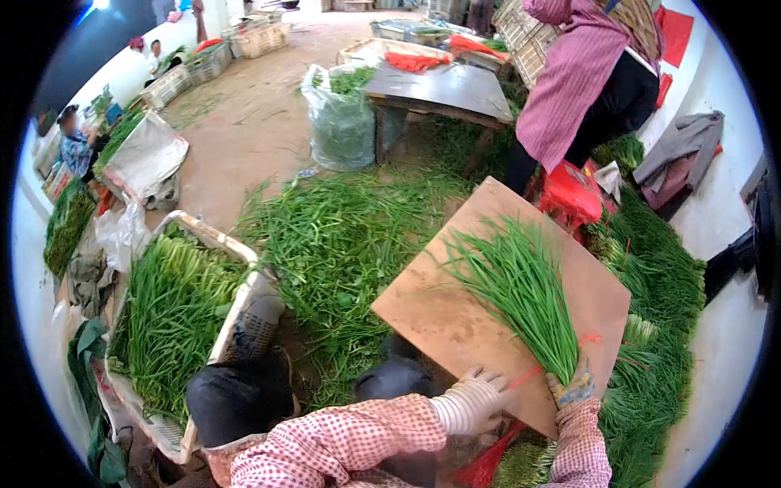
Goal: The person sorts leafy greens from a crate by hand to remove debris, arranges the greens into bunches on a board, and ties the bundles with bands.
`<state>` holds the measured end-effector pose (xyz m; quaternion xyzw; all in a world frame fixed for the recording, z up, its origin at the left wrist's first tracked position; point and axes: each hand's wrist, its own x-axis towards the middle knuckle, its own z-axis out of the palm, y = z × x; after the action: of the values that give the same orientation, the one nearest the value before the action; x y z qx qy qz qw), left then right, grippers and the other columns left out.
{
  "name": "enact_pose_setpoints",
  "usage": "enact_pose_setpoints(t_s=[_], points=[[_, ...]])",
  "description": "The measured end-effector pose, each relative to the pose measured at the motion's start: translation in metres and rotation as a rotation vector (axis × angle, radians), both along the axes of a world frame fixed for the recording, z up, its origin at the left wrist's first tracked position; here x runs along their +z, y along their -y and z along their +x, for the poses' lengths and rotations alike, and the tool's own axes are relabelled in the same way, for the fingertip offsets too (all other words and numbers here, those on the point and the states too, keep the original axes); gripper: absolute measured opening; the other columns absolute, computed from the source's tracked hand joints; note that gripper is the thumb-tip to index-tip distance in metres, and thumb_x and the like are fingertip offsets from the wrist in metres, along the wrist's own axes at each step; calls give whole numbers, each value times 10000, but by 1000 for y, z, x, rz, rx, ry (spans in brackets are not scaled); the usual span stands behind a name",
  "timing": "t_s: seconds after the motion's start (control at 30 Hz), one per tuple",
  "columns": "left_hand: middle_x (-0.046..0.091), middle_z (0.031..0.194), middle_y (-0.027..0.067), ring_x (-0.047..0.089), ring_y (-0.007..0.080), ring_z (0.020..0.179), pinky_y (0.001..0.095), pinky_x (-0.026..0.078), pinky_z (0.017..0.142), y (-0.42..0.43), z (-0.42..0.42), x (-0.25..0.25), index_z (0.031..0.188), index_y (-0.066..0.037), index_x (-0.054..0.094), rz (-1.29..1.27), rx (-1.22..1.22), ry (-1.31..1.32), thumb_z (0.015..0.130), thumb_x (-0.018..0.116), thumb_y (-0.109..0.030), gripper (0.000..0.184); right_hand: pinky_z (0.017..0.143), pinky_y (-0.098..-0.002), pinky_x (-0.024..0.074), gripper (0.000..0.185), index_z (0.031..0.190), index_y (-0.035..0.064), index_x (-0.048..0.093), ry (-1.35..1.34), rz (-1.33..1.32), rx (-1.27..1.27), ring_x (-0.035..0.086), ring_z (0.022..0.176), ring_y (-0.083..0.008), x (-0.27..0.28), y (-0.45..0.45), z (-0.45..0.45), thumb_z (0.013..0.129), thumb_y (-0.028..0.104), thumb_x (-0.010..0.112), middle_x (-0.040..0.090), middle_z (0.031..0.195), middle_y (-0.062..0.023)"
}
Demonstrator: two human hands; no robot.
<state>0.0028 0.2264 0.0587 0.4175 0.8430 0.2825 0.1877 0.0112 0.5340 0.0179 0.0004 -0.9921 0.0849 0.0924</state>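
Observation:
A bunch of long green garlic chives (521, 293) lies across a tilted brown board (435, 285), with its leaf tips toward the far side. My right hand (576, 384), in a patterned glove, is closed around the stem end near the board's lower right edge. Lower left of it, my left hand (474, 403), in a pale glove below a striped cuff, has its fingertips at one end of a thin red tie (525, 377). That tie stretches to the stems. Another bit of red tie (591, 338) lies on the board right of the bunch.
On the left stands a crate (213, 236) full of chives. Loose greens (342, 244) cover the floor ahead. Stacked bunches (659, 301) line the right side. Beyond the board are a low table (439, 85), a filled plastic bag (342, 130) and a person in a pink striped garment (561, 89).

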Motion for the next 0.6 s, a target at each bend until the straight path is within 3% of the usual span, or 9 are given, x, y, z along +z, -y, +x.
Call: enact_pose_setpoints(t_s=[0.1, 0.13, 0.23, 0.3, 0.4, 0.43, 0.47, 0.53, 0.6], points=[[502, 1270, 157, 451, 339, 1225, 528, 353, 1011, 36, 23, 20, 1146, -118, 560, 295, -16, -265, 800, 636, -275, 387, 1006, -492, 398, 1007, 1393, -29, 316, 95, -25, -138, 481, 1169, -448, 12, 11, -1, 668, 520, 748, 475, 1292, -290], [502, 1270, 157, 451, 339, 1225, 528, 353, 1011, 52, 29, 26, 1146, -118, 560, 298, -19, -294, 800, 636, -275, 387, 1006, -492, 398, 1007, 1393, -29, 316, 66, -24, -136, 481, 1169, -448, 20, 15, -5, 668, 520, 748, 475, 1292, -290], [555, 1191, 174, 552, 366, 1080, 432, 473, 899, 109, 53, 47, 975, -75, 614, 620, -72, -183, 799, 672, -176, 211, 1021, -477, 389, 1008, 1404, 2, 327, 293, 6, -201, 465, 1203, -432, 70, 33, -15, 661, 540, 747, 467, 1315, -274], [585, 1129, 191, 591, 376, 997, 441, 502, 834, 155, 83, 47, 926, -57, 620, 659, 52, -218, 784, 686, -155, 185, 1030, -452, 389, 946, 1397, 11, 351, 666, 492, 31, 462, 1219, -408, 150, 84, -30, 704, 535, 726, 462, 1330, -255], [599, 1109, 196, 600, 370, 997, 435, 505, 823, 210, 134, 47, 868, -54, 625, 683, 298, -188, 773, 690, -139, 143, 1045, -449, 382, 780, 1368, 15, 405, 61, 376, 55, 479, 1218, -373, 123, 120, -97, 793, 451, 701, 494, 1324, -220], [598, 1111, 196, 601, 366, 997, 430, 507, 817, 218, 151, 44, 850, -51, 628, 750, 376, -232, 763, 689, -133, 135, 1053, -451, 377, 723, 1358, 18, 422, -200, 209, 220, 480, 1223, -361, 116, 161, -125, 820, 421, 690, 499, 1327, -210], [601, 1107, 193, 600, 366, 996, 429, 505, 816, 221, 162, 39, 861, -45, 630, 793, 419, -237, 758, 689, -130, 147, 1053, -451, 377, 723, 1358, 18, 422, -164, 227, 351, 480, 1223, -361, 103, 213, -146, 820, 421, 690, 499, 1327, -210], [609, 1088, 194, 602, 368, 983, 430, 504, 809, 231, 185, 46, 883, -43, 633, 898, 464, -203, 762, 678, -118, 149, 992, -436, 422, 689, 1331, 37, 459, -97, -126, 793, 532, 1145, -366, 82, 333, -174, 780, 341, 740, 545, 1254, -206], [615, 1075, 192, 604, 367, 977, 428, 505, 804, 252, 205, 39, 893, -37, 631, 884, 596, -262, 762, 673, -107, 155, 1002, -441, 415, 610, 1295, 50, 503, 68, -22, 1067, 518, 1170, -362, 75, 458, -116, 785, 291, 735, 544, 1256, -207]])
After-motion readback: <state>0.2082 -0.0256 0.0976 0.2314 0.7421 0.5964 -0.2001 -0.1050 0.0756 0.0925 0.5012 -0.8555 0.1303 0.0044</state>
